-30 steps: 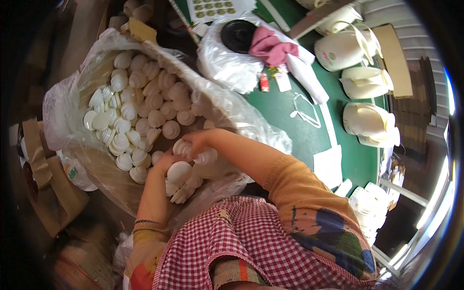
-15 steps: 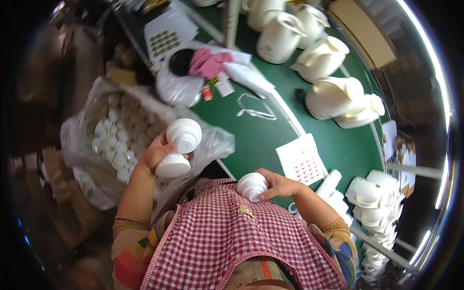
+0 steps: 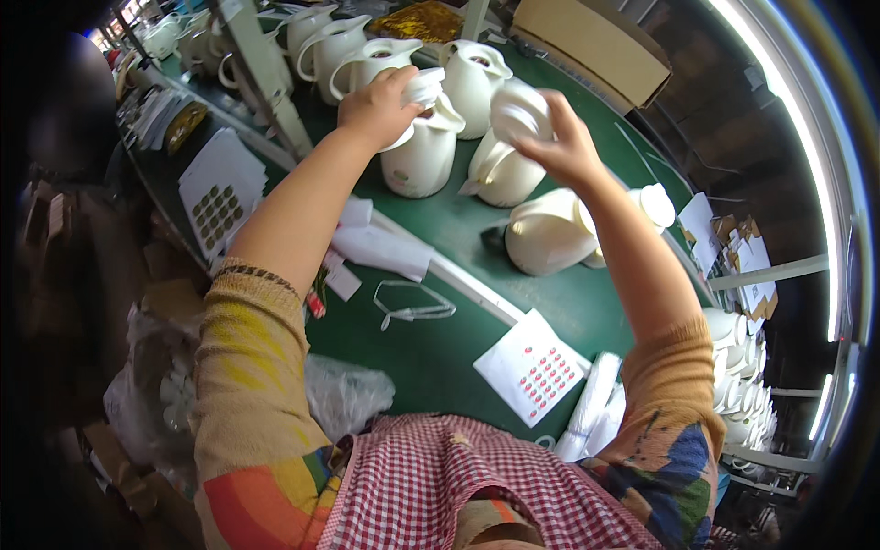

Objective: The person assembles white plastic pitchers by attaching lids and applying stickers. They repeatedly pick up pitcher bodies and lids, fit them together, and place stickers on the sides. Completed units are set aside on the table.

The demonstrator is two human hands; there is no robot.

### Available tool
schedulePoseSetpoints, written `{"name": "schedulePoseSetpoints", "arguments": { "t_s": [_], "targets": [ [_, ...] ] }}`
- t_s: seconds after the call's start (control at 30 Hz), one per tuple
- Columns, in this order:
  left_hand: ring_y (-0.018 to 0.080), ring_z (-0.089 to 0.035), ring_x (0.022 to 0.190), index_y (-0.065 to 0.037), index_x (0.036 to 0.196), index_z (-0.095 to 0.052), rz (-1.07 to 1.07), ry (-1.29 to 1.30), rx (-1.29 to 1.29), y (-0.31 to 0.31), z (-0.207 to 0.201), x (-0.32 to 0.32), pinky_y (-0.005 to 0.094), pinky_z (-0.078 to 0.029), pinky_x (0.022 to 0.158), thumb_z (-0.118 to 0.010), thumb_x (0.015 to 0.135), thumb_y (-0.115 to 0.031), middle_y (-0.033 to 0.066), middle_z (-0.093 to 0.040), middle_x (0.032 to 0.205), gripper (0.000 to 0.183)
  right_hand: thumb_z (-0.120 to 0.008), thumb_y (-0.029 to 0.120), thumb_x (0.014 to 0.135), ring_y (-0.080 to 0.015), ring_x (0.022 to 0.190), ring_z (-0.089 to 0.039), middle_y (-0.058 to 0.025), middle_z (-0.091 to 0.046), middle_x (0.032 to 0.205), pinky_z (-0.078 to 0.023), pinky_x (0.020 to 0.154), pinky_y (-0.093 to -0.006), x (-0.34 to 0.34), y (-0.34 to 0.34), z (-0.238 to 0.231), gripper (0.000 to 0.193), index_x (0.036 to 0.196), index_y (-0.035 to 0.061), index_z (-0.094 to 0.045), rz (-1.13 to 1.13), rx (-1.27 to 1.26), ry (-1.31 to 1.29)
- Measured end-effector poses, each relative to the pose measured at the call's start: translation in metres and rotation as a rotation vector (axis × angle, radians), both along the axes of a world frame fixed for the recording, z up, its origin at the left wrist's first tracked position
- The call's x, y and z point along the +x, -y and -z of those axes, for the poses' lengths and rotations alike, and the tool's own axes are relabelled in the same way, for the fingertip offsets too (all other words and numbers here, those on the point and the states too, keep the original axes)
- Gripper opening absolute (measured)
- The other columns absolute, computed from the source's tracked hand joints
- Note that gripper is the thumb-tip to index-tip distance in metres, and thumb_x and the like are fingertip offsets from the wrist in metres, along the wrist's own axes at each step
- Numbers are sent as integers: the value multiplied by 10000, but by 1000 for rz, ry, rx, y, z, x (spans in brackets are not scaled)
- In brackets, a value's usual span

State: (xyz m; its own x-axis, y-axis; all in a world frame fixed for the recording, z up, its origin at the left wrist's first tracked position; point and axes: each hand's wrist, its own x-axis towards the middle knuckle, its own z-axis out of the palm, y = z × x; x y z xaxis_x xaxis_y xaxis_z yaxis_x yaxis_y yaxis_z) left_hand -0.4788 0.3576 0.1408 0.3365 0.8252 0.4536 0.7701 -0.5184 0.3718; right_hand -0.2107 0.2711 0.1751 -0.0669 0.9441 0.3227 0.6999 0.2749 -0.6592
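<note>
Both my arms reach forward over the green table. My left hand grips a white stepped lid just above the mouth of a cream jug; whether lid and jug touch, I cannot tell. My right hand is closed on another white ringed lid, smeared by motion, over a tilted cream jug. An upright jug stands just behind, between the two hands. Another jug lies on its side below my right hand.
More cream jugs line the far left. A sticker sheet, a white cord loop and a metal rail lie nearer. Plastic bags are at lower left, a cardboard box at the back, stacked white parts at right.
Both hands have moved forward from near my apron and the bag of lids to the jugs, carrying white lids. The view has shifted toward the far side of the table.
</note>
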Motion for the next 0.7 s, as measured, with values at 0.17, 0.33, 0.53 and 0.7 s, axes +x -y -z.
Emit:
{"name": "schedulePoseSetpoints", "arguments": {
  "t_s": [0.17, 0.33, 0.53, 0.7],
  "targets": [
    [286, -652, 918, -172, 1224, -557, 73, -410, 113, -45, 27, 27, 431, -534, 740, -697, 778, -302, 82, -600, 1100, 485, -726, 314, 659, -347, 1039, -612, -173, -633, 1128, -497, 877, -404, 5, -137, 11, 642, 1223, 110, -497, 304, 157, 413],
    [279, -654, 940, -196, 1240, -595, 97, -330, 85, -46, 19, 10, 407, -535, 769, -725, 748, -394, 74, -614, 1158, 546, -729, 270, 713, -339, 1052, -595, -117, -600, 1180, -511, 870, -416, 12, -208, 53, 554, 1201, 131, -506, 317, 274, 562],
    [184, -668, 881, -43, 1092, -654, 8, 1177, -329, -145, -6, -7, 282, -530, 763, -723, 815, -452, 86, -688, 996, 499, -627, 313, 872, -359, 1248, -454, -101, -469, 1376, -419, 1008, -460, 19, -248, 92, 520, 1349, 178, -470, 199, 104, 745],
    [336, -453, 1262, -138, 1384, -403, -37, 1822, -590, -185, 15, 19, 617, -336, 1025, -602, 832, -624, 128, -504, 1342, 762, -548, 455, 895, -326, 1282, -446, -99, -450, 1430, -380, 1025, -484, 25, -219, 63, 516, 1322, 166, -528, 324, 215, 825]
  ]
}}
